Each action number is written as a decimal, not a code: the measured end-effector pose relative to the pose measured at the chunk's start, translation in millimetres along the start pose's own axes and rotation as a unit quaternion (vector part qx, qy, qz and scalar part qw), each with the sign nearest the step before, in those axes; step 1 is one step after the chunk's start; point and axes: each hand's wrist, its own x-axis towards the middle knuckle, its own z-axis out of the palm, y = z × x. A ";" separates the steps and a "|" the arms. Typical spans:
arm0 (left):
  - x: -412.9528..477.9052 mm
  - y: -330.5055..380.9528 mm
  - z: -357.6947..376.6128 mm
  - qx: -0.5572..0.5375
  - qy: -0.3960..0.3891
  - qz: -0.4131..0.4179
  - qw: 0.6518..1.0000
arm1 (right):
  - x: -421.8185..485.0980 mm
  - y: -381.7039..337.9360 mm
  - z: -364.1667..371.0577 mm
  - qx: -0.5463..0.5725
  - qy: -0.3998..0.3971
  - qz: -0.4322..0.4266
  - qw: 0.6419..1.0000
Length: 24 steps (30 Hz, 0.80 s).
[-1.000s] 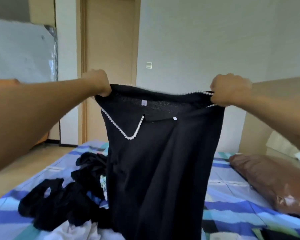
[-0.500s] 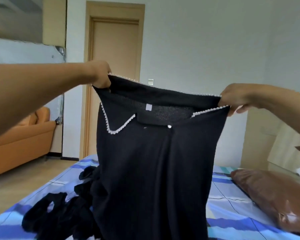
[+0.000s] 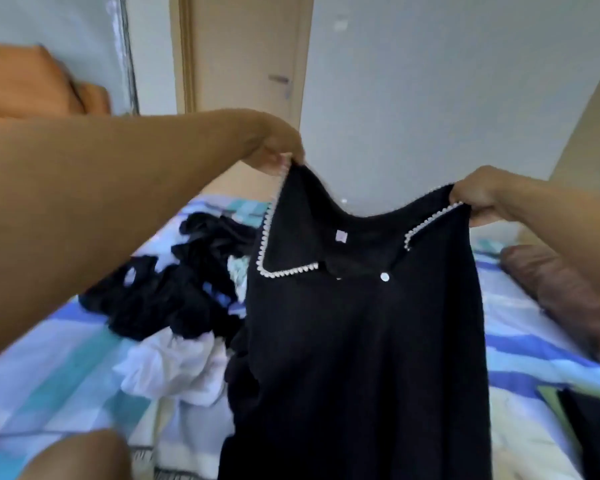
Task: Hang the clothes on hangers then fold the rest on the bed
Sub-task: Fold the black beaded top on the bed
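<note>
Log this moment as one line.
stage: garment held up | left hand: pinches black knit top with white-beaded collar at shoulder | right hand: grips other shoulder | blue-striped bed: holds dark clothes pile

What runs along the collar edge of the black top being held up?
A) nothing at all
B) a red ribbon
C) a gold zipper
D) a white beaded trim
D: a white beaded trim lines the collar of the black top, which the left hand and right hand pinch at the shoulders above the bed.
</note>
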 end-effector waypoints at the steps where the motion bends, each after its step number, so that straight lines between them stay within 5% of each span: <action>1: 9.9 -23.0 18.6 -0.036 0.000 -0.002 0.999 | 9.4 16.6 31.7 0.011 -0.015 0.020 1.000; 4: 26.1 -100.7 72.6 0.064 0.004 -0.003 0.998 | 25.9 66.1 113.0 -0.062 -0.066 0.068 0.994; 6: 22.7 -150.0 104.6 0.118 -0.036 -0.016 0.992 | 14.6 83.5 155.6 -0.119 -0.087 0.021 0.989; 12: 4.6 -263.9 172.9 0.182 -0.123 -0.036 0.975 | -62.2 54.0 251.2 -0.031 -0.201 -0.154 0.967; 19: -7.4 -279.2 192.1 0.143 -0.187 0.012 0.972 | -80.1 40.2 332.3 -0.114 -0.314 -0.160 0.929; 24: -16.9 -277.7 184.9 0.160 -0.187 0.001 0.969 | -65.9 63.5 329.5 -0.010 -0.255 -0.109 0.961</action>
